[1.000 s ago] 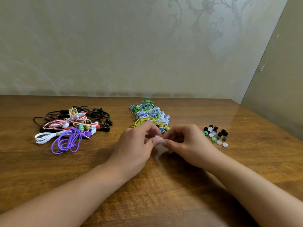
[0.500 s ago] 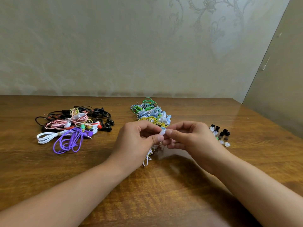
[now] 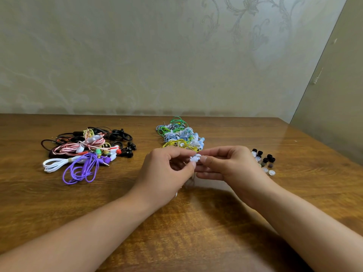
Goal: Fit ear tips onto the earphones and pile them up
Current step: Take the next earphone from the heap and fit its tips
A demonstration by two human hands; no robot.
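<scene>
Both hands have lifted off the surface (image 3: 196, 242): the left hand (image 3: 167, 173) and right hand (image 3: 225, 163) now pinch a white earbud (image 3: 195, 159) between their fingers, raised before the middle pile (image 3: 180, 137), so a tip is likely being pressed on

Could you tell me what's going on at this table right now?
A person is working on a white earphone, pinched between the left hand and right hand above the wooden table. Loose ear tips lie to the right. One pile of earphones sits just behind the hands, another pile to the left.
</scene>
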